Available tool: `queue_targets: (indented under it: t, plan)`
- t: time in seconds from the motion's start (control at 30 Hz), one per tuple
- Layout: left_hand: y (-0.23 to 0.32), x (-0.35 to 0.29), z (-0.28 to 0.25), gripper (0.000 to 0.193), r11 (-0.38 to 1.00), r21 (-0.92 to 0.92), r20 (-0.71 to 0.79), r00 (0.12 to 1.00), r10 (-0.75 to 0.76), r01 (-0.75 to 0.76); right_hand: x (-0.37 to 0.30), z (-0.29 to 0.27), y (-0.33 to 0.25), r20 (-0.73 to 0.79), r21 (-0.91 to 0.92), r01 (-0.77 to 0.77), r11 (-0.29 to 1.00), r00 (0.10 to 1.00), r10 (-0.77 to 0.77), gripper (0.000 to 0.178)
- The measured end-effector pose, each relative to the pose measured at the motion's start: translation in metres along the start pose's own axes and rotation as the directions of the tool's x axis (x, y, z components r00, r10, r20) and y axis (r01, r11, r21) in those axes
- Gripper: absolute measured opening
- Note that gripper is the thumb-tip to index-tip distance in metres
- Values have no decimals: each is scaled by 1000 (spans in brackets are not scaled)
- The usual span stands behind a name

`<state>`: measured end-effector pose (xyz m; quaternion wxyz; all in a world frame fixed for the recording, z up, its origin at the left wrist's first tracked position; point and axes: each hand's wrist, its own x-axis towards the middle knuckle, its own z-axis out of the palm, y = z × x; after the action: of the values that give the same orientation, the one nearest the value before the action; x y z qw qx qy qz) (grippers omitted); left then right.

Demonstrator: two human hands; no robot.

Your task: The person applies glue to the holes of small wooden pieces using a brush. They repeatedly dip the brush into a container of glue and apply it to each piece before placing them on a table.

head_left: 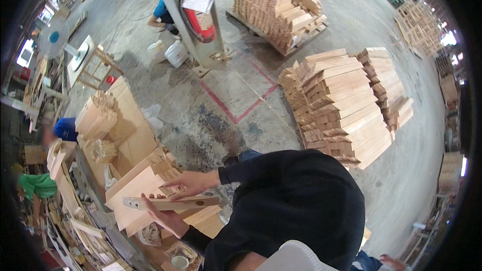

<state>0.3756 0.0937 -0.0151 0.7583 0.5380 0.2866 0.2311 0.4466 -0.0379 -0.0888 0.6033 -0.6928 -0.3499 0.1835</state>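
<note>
A narrow wooden piece point(188, 204) lies across my two hands, with a dark oval spot near its right end and small marks near its left end. My left hand point(169, 219) holds it from below, fingertips curling over the far edge. My right hand point(193, 184) comes in from above, its thumb side against the upper edge and a finger stretched left; its grip is partly hidden. Beneath them are flat wooden boards point(129, 186) on the workbench point(129, 115). Beside the boards is a stack of small wood pieces point(163, 163).
Large stacks of wooden boards point(346, 95) stand at right; another stack point(276, 7) rests on a pallet behind. A pillar with a red fire extinguisher point(201, 22) rises beyond the bench. White jugs point(175, 53) sit near its base. A cup point(179, 262) stands below my hands. Other people work at left.
</note>
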Motion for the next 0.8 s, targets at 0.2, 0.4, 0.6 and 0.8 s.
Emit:
queue_targets:
  t: [0.2,0.4,0.6,0.8]
  plan:
    - [-19,-23,20,52,998,13,200,978,-62,61,-40,-12,-42,-75,126,-109,986,990,119,67]
    - [-12,-43,23,53,993,-97,227,973,-38,61,-38,-26,-37,113,395,-232,889,973,203,49]
    - [-13,-48,26,51,982,-189,155,988,28,2,-14,-30,0,216,478,-1,878,969,-117,37]
    - [3,-69,81,37,990,-121,109,990,87,-74,-8,-97,-14,358,325,-180,928,932,55,28]
